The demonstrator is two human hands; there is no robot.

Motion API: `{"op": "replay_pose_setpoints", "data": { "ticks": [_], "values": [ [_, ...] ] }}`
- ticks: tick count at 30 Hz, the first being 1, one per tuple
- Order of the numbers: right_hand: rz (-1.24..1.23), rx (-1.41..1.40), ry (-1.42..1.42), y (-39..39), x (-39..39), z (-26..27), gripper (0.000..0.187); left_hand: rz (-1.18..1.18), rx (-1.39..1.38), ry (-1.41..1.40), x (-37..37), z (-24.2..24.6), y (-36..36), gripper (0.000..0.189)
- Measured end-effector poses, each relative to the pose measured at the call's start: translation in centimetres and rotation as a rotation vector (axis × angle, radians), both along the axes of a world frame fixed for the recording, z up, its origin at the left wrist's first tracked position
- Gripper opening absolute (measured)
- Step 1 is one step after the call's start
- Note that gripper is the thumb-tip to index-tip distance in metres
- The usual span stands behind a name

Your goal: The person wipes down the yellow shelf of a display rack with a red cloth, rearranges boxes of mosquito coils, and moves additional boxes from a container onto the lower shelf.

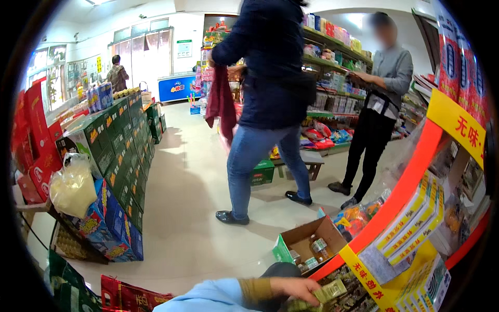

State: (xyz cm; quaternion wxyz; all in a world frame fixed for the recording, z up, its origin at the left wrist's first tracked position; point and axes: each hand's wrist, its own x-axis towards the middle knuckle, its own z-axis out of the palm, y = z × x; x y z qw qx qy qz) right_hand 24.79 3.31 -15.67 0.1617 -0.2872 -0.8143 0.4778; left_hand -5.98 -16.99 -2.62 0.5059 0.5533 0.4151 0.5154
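Note:
A light-blue sleeve with an olive-brown cuff crosses the bottom edge, leading to my left hand (297,288). Its fingers close around a small green-gold packet (332,289) at the side of the display rack. More green packets (302,306) show just under that hand, partly cut off by the frame. The red-edged display rack (405,173) with yellow label strips stands close on the right, its lower tier filled with similar small packets (353,294). My right hand is out of view. A dark-clad knee (282,270) shows behind my left hand.
An open carton (312,243) holding bottles sits beside the rack. One person (269,78) in a dark jacket carries a maroon cloth (220,101); another (384,82) stands by the shelves. Stacked green cartons (121,156) line the left. Red bags (132,294) lie at lower left.

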Motion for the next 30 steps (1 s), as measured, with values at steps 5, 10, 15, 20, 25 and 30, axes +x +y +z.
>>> {"op": "replay_pose_setpoints", "data": {
  "ticks": [5, 10, 15, 20, 25, 30],
  "values": [
    [-0.029, -0.360, 0.248, -0.4, 0.1, -2.2, 0.057, 0.309, 0.239, 1.094, -7.7, 6.7, -4.9, 0.031],
    [-0.089, -0.191, -0.185, -0.9, -1.7, 2.7, 0.061, 0.365, 0.223, 1.310, -8.7, 18.1, -7.1, 0.029],
    [-0.105, -0.045, 0.001, -2.2, -1.9, 5.8, 0.053, 0.268, 0.255, 0.824, -3.4, 25.3, -6.0, 0.017],
    [-0.190, -0.203, 0.131, -2.9, -2.0, 7.2, 0.045, 0.520, 0.567, 0.584, 1.9, 28.2, -1.2, 0.027],
    [-0.155, -0.027, 0.180, -2.3, -0.9, 6.2, 0.050, 0.463, 0.464, -0.191, 6.2, 28.3, 2.6, 0.040],
    [-0.196, -0.086, 0.267, -1.8, -0.1, 5.0, 0.048, 0.366, 0.625, 0.105, 9.8, 30.0, 6.7, 0.036]
  ]
}}
